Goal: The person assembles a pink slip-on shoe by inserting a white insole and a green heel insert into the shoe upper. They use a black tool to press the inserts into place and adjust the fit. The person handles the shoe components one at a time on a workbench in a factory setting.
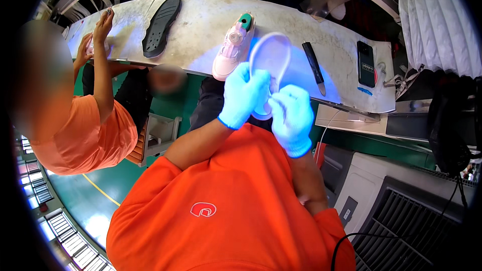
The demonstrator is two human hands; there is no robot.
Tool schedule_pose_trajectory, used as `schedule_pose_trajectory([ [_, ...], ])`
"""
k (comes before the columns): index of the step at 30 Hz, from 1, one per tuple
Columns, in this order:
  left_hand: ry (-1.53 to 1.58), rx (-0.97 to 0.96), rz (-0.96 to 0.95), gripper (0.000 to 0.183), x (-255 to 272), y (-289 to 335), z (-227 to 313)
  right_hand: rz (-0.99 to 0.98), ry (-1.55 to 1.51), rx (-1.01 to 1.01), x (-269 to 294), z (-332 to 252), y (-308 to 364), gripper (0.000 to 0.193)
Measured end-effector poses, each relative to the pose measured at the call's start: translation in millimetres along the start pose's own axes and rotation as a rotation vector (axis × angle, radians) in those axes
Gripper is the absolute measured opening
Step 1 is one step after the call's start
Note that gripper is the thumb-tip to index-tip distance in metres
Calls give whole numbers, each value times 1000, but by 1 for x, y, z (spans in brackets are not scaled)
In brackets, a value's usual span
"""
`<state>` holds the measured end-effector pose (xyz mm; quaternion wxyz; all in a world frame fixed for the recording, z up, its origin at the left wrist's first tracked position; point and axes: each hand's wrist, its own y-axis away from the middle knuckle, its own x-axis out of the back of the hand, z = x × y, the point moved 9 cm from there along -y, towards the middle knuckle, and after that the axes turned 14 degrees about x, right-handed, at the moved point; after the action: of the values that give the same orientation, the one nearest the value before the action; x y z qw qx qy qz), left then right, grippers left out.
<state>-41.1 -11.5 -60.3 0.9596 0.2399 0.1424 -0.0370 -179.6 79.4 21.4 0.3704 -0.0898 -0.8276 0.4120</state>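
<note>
A pale shoe sole [271, 55] is held up over the near edge of the bench, its rounded end pointing away from me. My left hand [244, 95], in a light glove lit blue, grips it along its left side, thumb across the inner face. Gloved as well, my right hand [292, 118] is closed in a pinch at the sole's lower right edge. Whether anything small is between those fingertips, I cannot tell. Just beyond my left hand stands a pink and white sneaker [232, 50] with a round dial and a green piece in its opening.
On the bench [201, 25], a black-handled knife [314, 68] lies to the right, with a black phone [366, 65] past it. A dark sole [161, 26] lies to the left. A co-worker [90, 125] in orange sits at my left. White ducting [439, 30] hangs at far right.
</note>
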Motion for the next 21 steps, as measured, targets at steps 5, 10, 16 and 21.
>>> schedule_pose_trajectory([
  [5, -44, 6, 5, 14, -4, -16, -7, -152, -20, 54, -7, 10, 7, 26],
  [10, -141, -141, 52, 19, -11, -2, 7, 91, 120, -61, 11, 18, 1, 25],
  [16, -185, -168, 81, 21, -2, -3, -1, -73, 290, -94, -13, 15, -11, 40],
  [21, -85, -152, 46, 21, -1, 1, -3, -17, 141, -176, -23, 16, -1, 36],
])
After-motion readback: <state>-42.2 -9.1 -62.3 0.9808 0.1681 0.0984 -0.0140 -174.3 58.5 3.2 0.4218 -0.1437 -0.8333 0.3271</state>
